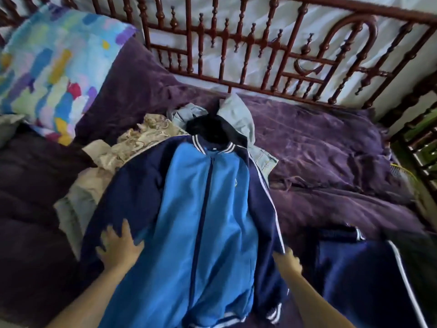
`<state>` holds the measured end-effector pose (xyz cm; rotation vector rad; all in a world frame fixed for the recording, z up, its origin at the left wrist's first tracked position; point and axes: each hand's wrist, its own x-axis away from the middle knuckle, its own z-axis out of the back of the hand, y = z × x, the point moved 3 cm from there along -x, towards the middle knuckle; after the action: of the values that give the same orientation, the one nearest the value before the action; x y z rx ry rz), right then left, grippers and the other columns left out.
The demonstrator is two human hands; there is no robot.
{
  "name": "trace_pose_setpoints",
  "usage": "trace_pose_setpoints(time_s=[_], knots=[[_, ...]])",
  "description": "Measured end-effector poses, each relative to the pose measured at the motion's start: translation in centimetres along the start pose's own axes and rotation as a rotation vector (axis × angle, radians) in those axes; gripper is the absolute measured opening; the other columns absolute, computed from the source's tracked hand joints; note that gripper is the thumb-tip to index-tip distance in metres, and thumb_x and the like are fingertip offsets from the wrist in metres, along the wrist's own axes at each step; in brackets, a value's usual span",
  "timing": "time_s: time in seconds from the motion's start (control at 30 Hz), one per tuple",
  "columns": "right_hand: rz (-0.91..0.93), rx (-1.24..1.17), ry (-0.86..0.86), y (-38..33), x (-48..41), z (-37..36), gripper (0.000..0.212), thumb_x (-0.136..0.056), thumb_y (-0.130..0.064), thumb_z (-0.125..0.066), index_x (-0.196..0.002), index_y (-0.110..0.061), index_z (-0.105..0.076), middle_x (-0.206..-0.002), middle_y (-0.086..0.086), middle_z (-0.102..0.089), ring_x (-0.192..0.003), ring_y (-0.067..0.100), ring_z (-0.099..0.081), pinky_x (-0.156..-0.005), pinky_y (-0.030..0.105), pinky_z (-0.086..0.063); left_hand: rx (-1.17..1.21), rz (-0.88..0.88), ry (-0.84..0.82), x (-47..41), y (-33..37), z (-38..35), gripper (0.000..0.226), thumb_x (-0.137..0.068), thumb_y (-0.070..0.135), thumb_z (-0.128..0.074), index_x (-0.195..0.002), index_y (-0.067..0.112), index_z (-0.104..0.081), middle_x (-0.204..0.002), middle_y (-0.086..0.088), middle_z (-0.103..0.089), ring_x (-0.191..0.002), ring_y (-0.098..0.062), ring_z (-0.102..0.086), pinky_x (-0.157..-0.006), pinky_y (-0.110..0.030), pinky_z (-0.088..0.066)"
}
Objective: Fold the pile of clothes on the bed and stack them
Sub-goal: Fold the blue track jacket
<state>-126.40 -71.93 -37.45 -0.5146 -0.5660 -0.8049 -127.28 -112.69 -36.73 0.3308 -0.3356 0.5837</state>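
Observation:
A blue zip jacket (pixel 212 209) with navy sleeves and white-striped cuffs lies front up across the purple bedspread (pixel 331 147). My left hand (pixel 119 247) rests flat with spread fingers on its left navy sleeve. At the white-striped edge of the right sleeve, the fingers of my right hand (pixel 287 260) curl onto the fabric. Behind the jacket lies the unfolded pile: a beige patterned garment (pixel 142 140), light denim pieces (pixel 236 114) and something black (pixel 208 126). A folded navy garment (pixel 354 268) with a white stripe lies to the right.
A dark red spindled bed frame (pixel 236 55) runs along the far side and right edge of the bed. A colourful patchwork pillow (pixel 54 65) leans at the back left, with a purple pillow (pixel 132 91) beside it.

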Motion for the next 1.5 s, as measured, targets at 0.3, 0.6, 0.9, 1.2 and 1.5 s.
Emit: trace_pose_setpoints(time_s=[0.3, 0.6, 0.9, 1.2, 1.5], knots=[[-0.179, -0.442, -0.129, 10.5, -0.1, -6.3, 0.063, -0.066, -0.022, -0.084, -0.106, -0.006, -0.037, -0.096, 0.014, -0.048, -0.075, 0.025, -0.051, -0.05, 0.036, -0.05, -0.051, 0.131, -0.261, 6.9, -7.3, -8.9, 0.072, -0.092, 0.043, -0.049, -0.149, 0.024, -0.01, -0.155, -0.011, -0.002, -0.136, -0.036, -0.024, -0.109, -0.043, -0.028], [-0.181, -0.609, -0.252, 10.9, 0.6, -7.0, 0.035, -0.087, -0.01, -0.063, -0.119, -0.014, -0.048, -0.082, 0.011, -0.054, -0.042, 0.014, -0.044, -0.037, 0.015, -0.033, 0.104, 0.164, -0.243, 7.4, -7.8, -9.6, 0.066, -0.091, 0.027, -0.056, -0.146, 0.012, -0.024, -0.15, -0.019, -0.021, -0.13, -0.039, -0.035, -0.104, -0.043, -0.033], [-0.099, -0.658, -0.439, 8.9, 1.6, -7.2, 0.021, -0.091, -0.009, -0.057, -0.11, -0.011, -0.048, -0.072, 0.006, -0.051, -0.058, 0.018, -0.053, -0.048, 0.024, -0.041, 0.018, 0.159, -0.264, 9.1, -11.1, -10.9, 0.044, -0.092, 0.034, -0.05, -0.128, 0.008, -0.053, -0.139, -0.017, -0.045, -0.123, -0.038, -0.043, -0.103, -0.04, -0.034], [0.311, -0.481, 0.58, 5.1, -1.8, 19.2, 0.055, -0.083, -0.023, -0.056, -0.123, 0.014, -0.046, -0.122, 0.03, -0.048, -0.112, 0.032, -0.049, -0.101, 0.042, -0.039, 0.242, 0.223, -0.225, 8.6, -10.3, -8.9, 0.045, -0.091, 0.019, -0.054, -0.131, 0.001, -0.046, -0.128, -0.024, -0.053, -0.119, -0.039, -0.048, -0.096, -0.036, -0.032], [0.094, -0.474, -0.101, 8.0, 0.1, -2.9, 0.036, -0.091, -0.007, -0.054, -0.124, 0.003, -0.045, -0.098, 0.008, -0.053, -0.067, 0.007, -0.052, -0.057, 0.011, -0.045, 0.664, 0.213, -0.259, 7.1, -14.4, -11.5, 0.062, -0.067, 0.031, -0.064, -0.122, 0.004, -0.051, -0.11, -0.019, -0.062, -0.102, -0.036, -0.06, -0.087, -0.053, -0.05]])
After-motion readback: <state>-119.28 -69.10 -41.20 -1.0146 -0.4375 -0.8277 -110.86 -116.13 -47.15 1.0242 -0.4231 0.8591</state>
